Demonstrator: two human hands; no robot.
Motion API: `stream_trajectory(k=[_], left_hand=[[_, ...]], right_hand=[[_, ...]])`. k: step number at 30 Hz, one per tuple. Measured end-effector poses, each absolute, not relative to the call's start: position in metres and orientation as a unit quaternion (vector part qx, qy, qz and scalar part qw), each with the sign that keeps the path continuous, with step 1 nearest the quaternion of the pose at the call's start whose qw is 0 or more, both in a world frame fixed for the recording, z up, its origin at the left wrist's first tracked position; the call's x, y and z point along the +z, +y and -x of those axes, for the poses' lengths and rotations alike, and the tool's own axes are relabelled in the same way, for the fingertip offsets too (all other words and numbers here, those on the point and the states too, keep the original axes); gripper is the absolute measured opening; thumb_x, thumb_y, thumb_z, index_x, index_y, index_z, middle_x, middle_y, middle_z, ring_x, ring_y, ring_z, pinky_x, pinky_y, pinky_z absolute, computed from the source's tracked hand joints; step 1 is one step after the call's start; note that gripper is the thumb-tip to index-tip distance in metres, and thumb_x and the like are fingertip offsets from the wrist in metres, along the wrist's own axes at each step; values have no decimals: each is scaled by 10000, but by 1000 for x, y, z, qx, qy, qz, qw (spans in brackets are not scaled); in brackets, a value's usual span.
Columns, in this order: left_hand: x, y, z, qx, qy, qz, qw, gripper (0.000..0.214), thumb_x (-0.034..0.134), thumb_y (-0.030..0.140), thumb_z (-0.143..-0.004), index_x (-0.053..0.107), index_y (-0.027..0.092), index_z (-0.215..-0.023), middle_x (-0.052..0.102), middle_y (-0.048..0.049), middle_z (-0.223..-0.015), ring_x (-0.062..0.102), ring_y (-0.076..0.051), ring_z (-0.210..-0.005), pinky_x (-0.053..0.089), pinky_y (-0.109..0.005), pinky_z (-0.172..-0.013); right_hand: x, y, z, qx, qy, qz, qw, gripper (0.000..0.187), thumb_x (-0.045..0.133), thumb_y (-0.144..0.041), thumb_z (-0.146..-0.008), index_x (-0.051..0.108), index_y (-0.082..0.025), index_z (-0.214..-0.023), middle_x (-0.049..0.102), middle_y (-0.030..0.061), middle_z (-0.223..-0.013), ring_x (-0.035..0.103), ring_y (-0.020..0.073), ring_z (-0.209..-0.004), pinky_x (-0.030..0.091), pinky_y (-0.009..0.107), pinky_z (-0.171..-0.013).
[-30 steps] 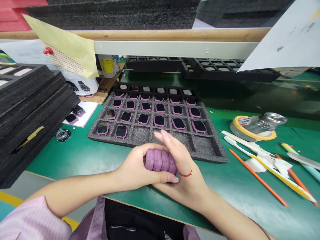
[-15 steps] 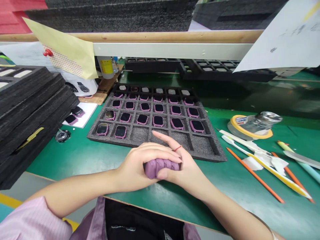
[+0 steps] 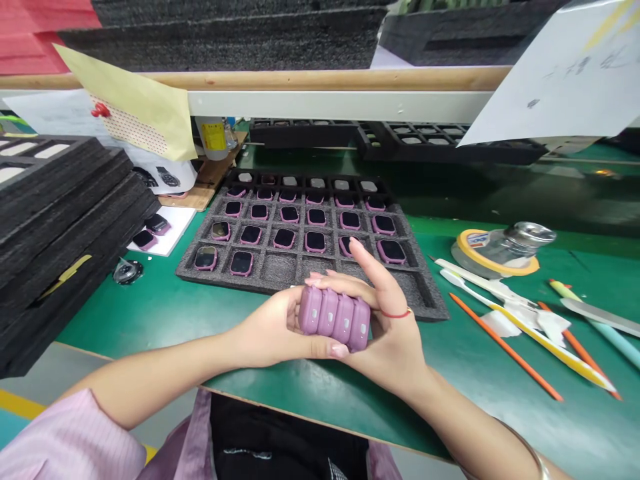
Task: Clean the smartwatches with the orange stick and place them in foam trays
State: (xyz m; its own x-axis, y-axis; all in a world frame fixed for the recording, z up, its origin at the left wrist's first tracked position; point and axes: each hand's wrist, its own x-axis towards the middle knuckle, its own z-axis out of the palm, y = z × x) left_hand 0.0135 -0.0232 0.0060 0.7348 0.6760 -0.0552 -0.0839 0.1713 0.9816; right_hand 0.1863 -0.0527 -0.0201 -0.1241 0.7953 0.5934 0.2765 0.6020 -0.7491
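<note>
Four purple watch cases (image 3: 335, 318) are held side by side. Two more (image 3: 151, 231) lie on a white card at left. Two orange pencils (image 3: 504, 346) are seen at right. One tape roll (image 3: 487, 254) is noted.

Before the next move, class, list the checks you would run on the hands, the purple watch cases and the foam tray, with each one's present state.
1. Row of purple plastic watch cases held between both hands: ok.
2. Left hand gripping the row: ok.
3. Right hand supporting it: ok.
4. Empty pockets in the grey foam tray's front row: ok.
5. Screens undamaged: cannot tell.
</note>
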Motion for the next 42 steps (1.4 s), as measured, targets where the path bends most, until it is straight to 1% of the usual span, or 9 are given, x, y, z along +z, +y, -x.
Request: stream_trajectory(k=[2,5,11,16,21,25,28,34,42], left_hand=[[9,-22,-14,260,258,-576,731,336,832,258,-738,671,159,-1015,714,-68,-1001,682,-265,-1043,501,-441,-1006],[6,-22,-12,271,264,-557,739,382,841,279,-734,650,159,-1042,712,-70,-1023,678,-246,-1022,511,-399,-962],[-2,-23,-7,281,256,-544,748,378,684,468,-881,597,134,-1037,674,-67,-952,654,-210,-917,511,-359,-891],[-2,-23,-8,297,279,-550,729,393,705,459,-860,576,147,-1060,664,-74,-1017,641,-233,-997,520,-378,-914],[0,-22,-7,282,288,-576,711,304,645,401,-912,575,143,-1057,674,-83,-999,656,-244,-1017,536,-400,-919],[-2,-22,-6,259,247,-564,745,483,753,297,-830,526,174,-1240,645,-114,-1216,624,-270,-1188,494,-443,-1030],[-3,-22,-7,266,225,-567,746,600,816,265,-773,510,199,-1285,648,-112,-1241,633,-273,-1194,495,-447,-1034],[0,-22,-8,264,293,-587,707,397,720,466,-860,612,143,-1064,697,-85,-1019,683,-237,-992,546,-396,-919],[2,-23,-10,274,302,-598,690,357,753,420,-824,605,147,-999,677,-54,-939,659,-212,-902,543,-372,-860]], right_hand=[[-20,-52,-186,237,-717,363,546,881,870,-260,-743,433,-349,-1503,463,81,-1573,705,286,-1156,540,493,-1094],[-20,-51,-187,245,-717,363,542,942,863,-237,-748,372,-359,-1542,480,81,-1562,709,277,-1151,577,457,-1053],[-21,-51,-188,199,-731,381,529,1032,844,-154,-724,302,-372,-1575,532,80,-1518,727,273,-1113,579,466,-1050],[-18,-51,-187,190,-748,363,522,968,809,-142,-761,324,-364,-1568,515,69,-1534,713,263,-1146,606,406,-1018],[-16,-51,-188,186,-753,371,511,879,808,-163,-769,396,-303,-1533,520,97,-1528,716,271,-1137,594,420,-1039],[-16,-51,-193,211,-745,372,512,861,857,-237,-746,443,-306,-1497,489,103,-1551,710,300,-1142,600,450,-1030],[-17,-51,-194,224,-738,377,513,898,873,-289,-738,418,-307,-1512,460,113,-1571,709,308,-1143,607,466,-1020],[-19,-53,-188,193,-755,378,500,873,820,-211,-770,389,-293,-1525,513,117,-1528,719,288,-1125,614,459,-1009],[-18,-52,-186,190,-759,359,509,956,815,-173,-772,313,-336,-1569,501,93,-1543,710,279,-1148,620,414,-996]])
